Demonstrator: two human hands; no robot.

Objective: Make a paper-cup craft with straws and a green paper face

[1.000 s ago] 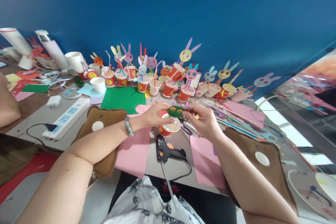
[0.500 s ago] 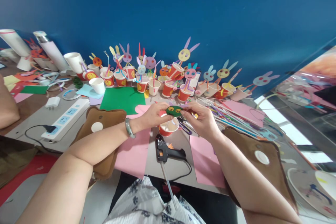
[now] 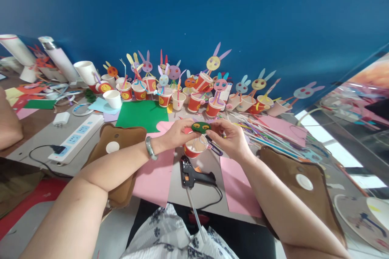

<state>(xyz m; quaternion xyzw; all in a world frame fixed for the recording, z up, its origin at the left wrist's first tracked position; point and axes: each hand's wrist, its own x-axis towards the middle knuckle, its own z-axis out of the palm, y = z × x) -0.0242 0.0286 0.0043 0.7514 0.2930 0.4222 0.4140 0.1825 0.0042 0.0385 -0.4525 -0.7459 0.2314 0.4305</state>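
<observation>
A green paper face with two yellow eyes is held up between my hands. My left hand pinches its left edge. My right hand has its fingers closed on the right edge. Just below them stands a red and white paper cup with something thin and pale inside. Nearer to me a black glue gun lies on the table, a clear stick reaching from it toward my lap. Pink paper sheets lie on either side of it.
Paper cups with rabbit figures line the blue wall. Brown cushions lie under my forearms. A power strip is at left, coloured strips at right. Another person's arm shows at the left edge.
The green face has tilted slightly and shows more fully. My right hand's fingers have shifted a little at its right edge. My left hand has hardly moved.
</observation>
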